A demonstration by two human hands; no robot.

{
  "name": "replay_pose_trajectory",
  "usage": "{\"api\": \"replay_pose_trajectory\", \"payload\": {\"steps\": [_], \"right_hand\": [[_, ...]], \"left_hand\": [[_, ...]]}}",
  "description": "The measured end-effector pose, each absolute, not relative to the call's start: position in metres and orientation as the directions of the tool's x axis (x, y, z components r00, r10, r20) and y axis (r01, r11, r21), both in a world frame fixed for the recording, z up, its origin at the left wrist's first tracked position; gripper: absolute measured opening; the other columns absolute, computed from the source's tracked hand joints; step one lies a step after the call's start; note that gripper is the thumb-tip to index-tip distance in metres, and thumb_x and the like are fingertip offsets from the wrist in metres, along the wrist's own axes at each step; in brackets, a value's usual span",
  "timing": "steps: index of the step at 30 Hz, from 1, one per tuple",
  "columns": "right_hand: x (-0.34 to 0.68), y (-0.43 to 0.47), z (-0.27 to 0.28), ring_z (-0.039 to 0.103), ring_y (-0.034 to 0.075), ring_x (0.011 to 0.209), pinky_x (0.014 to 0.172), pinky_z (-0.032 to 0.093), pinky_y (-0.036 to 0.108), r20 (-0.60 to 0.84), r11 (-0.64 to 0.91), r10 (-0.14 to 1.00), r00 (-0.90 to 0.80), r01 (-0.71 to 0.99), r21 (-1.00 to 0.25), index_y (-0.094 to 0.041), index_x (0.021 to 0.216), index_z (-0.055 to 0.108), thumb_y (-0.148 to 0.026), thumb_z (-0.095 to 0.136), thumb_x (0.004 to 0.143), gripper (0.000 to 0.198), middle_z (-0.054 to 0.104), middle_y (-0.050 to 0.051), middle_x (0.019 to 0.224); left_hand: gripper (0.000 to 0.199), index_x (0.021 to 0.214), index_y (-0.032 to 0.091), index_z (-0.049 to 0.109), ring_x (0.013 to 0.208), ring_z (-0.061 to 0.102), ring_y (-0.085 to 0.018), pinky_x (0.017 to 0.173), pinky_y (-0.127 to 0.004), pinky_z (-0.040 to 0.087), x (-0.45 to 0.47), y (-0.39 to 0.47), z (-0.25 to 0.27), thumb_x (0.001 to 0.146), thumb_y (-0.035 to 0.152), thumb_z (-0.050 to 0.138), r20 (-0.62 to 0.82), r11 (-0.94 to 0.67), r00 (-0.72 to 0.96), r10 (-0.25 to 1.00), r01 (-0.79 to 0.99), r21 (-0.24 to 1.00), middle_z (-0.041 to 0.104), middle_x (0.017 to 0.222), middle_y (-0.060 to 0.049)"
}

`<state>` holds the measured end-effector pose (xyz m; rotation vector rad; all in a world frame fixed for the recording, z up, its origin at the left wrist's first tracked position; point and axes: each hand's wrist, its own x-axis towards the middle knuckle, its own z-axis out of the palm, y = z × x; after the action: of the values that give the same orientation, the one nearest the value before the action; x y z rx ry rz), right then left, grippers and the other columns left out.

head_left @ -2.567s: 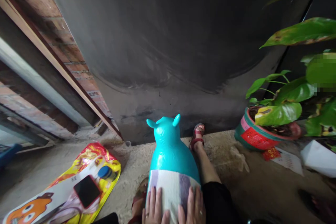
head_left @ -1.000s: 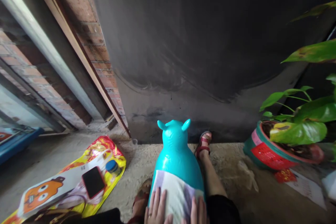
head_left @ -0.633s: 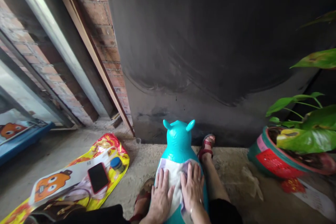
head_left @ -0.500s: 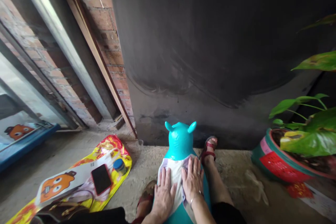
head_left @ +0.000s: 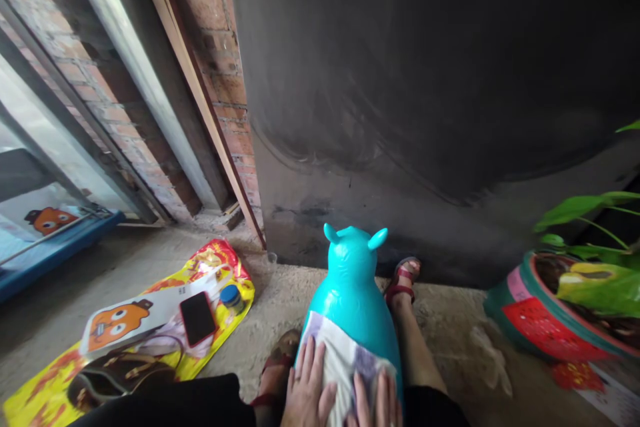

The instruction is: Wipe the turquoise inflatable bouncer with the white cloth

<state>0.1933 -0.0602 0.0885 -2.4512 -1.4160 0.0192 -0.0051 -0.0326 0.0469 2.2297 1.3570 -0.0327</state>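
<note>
Between the person's legs stands a turquoise inflatable animal toy (head_left: 350,293) with two ears, its head toward the dark wall. A white and purple cloth (head_left: 340,347) lies over its back. My left hand (head_left: 309,383) rests flat on the cloth's left part, fingers stretched out. On the right part lies my right hand (head_left: 374,403), also flat with fingers spread; its lower part is cut off by the frame's bottom edge.
On the left floor, a yellow and red plastic sheet (head_left: 40,383) bears a phone (head_left: 197,319), a blue-lidded jar (head_left: 231,297), a white bag with an orange cartoon (head_left: 117,323) and a brown handbag (head_left: 107,373). A potted plant (head_left: 550,307) stands right. A dark panel (head_left: 400,80) rises ahead.
Both hands and the cloth have slid back along the toy toward me, baring more turquoise below its head. The view has shifted slightly.
</note>
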Motion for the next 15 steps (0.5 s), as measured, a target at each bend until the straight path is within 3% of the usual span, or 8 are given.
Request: {"api": "replay_pose_trajectory", "payload": {"steps": [4, 6, 9, 15], "right_hand": [[0.148, -0.073, 0.078, 0.027, 0.04, 0.141, 0.107, 0.038, 0.059, 0.141, -0.455, 0.854, 0.501, 0.851, -0.263, -0.024, 0.14, 0.047, -0.042, 0.044, 0.091, 0.052, 0.038, 0.017, 0.15], [0.148, -0.061, 0.077, 0.024, 0.041, 0.142, 0.107, 0.037, 0.06, 0.15, -0.469, 0.845, 0.514, 0.846, -0.254, -0.022, 0.144, 0.04, -0.039, 0.045, 0.09, 0.056, 0.031, 0.02, 0.153], [0.151, -0.059, 0.071, 0.027, 0.042, 0.141, 0.105, 0.038, 0.06, 0.173, -0.475, 0.836, 0.521, 0.844, -0.248, -0.019, 0.143, 0.042, -0.04, 0.046, 0.09, 0.057, 0.032, 0.021, 0.152], [0.129, -0.133, 0.054, 0.041, 0.032, 0.134, 0.106, 0.041, 0.053, 0.166, -0.362, 0.896, 0.412, 0.894, -0.263, -0.028, 0.128, 0.056, -0.049, 0.056, 0.089, 0.044, 0.048, 0.005, 0.143]], "left_hand": [[0.063, 0.151, 0.012, 0.009, 0.149, -0.002, -0.021, 0.121, -0.046, 0.021, 0.027, 0.005, 0.09, 0.094, 0.035, 0.024, -0.365, -0.333, 0.494, 0.789, 0.844, 0.421, -0.002, 0.161, -0.008], [0.064, 0.151, 0.01, 0.006, 0.149, -0.004, -0.022, 0.12, -0.047, 0.022, 0.04, 0.016, 0.104, 0.094, 0.034, 0.023, -0.39, -0.318, 0.473, 0.79, 0.86, 0.399, -0.004, 0.161, -0.01], [0.064, 0.151, 0.01, 0.006, 0.149, -0.003, -0.022, 0.12, -0.049, 0.022, 0.041, 0.014, 0.105, 0.094, 0.034, 0.022, -0.396, -0.292, 0.452, 0.799, 0.868, 0.402, -0.004, 0.161, -0.01], [0.062, 0.151, 0.022, 0.014, 0.149, 0.001, -0.023, 0.121, -0.052, 0.017, 0.005, -0.025, 0.074, 0.093, 0.039, 0.03, -0.379, -0.297, 0.503, 0.777, 0.824, 0.483, -0.002, 0.16, -0.004]]}}
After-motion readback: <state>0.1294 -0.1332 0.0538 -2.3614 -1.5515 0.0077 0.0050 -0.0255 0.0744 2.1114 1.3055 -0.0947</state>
